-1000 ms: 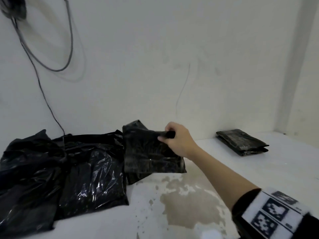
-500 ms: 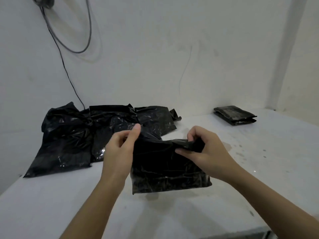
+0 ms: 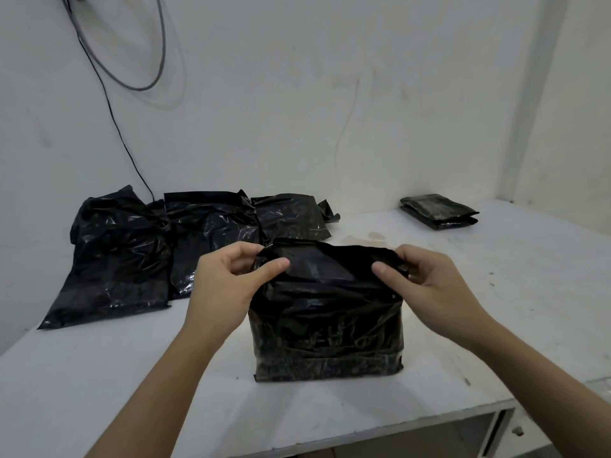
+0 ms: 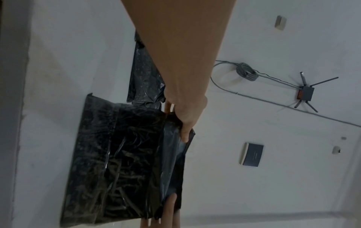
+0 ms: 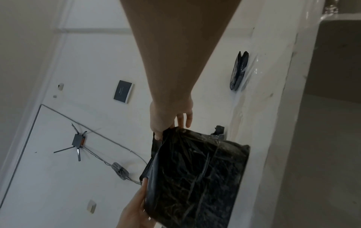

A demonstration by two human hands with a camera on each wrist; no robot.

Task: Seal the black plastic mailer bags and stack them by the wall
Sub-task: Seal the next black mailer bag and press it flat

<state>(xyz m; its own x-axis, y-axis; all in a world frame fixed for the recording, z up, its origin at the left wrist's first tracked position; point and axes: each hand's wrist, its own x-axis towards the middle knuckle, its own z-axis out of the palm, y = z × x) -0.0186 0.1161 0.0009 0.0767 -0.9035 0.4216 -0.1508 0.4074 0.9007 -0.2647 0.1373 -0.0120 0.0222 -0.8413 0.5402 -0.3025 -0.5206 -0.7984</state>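
Observation:
A black mailer bag (image 3: pixel 327 328) stands upright on the white table (image 3: pixel 132 375), front centre, with its top flap up. My left hand (image 3: pixel 269 257) pinches the flap's left corner and my right hand (image 3: pixel 391 262) pinches its right corner. The left wrist view shows my left hand (image 4: pixel 185 131) on the bag's (image 4: pixel 121 162) upper edge. In the right wrist view my right hand (image 5: pixel 162 132) grips the bag's (image 5: pixel 195 177) corner. Several loose black bags (image 3: pixel 132 252) lie in a pile at the back left. Two flat bags (image 3: pixel 438 211) are stacked by the wall at the back right.
A grey cable (image 3: pixel 132 77) loops down the wall behind the pile. The table's front edge (image 3: pixel 363 434) runs just below my forearms. A brownish stain (image 3: pixel 370 238) marks the table behind the held bag. A router (image 4: pixel 305 92) hangs on the wall.
My right hand pulled one bag off the pile toward me. My left hand joined it, and the bag now stands at the front centre, held by both top corners.

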